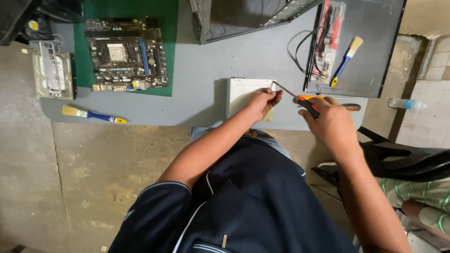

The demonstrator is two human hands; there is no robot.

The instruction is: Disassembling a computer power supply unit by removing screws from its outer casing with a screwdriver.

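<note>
Seated at the grey counter (197, 65), I steady a flat white drive casing (243, 93) with my left hand (262, 102), fingers closed over its right edge to keep it from sliding. My right hand (330, 119) is wrapped tight around the orange-and-black handle of a screwdriver (300, 100), its thin shaft angled up and left so that the tip meets the casing's upper right corner, just beside my left fingertips. The casing lies near the counter's front edge, close enough for both hands to work over it. Off to the left, a bare motherboard (125, 54) rests on a green mat (171, 47), which keeps it off the hard surface, with a metal hard drive (54, 70) beside it and a blue-handled brush (91, 114) in front. To the right, a second blue-handled brush (346, 58) and a packet of small tools (328, 40) sit on a dark panel (375, 47), within reach of my right hand. A clear plastic bottle (407, 104) lies beyond the counter's end.
</note>
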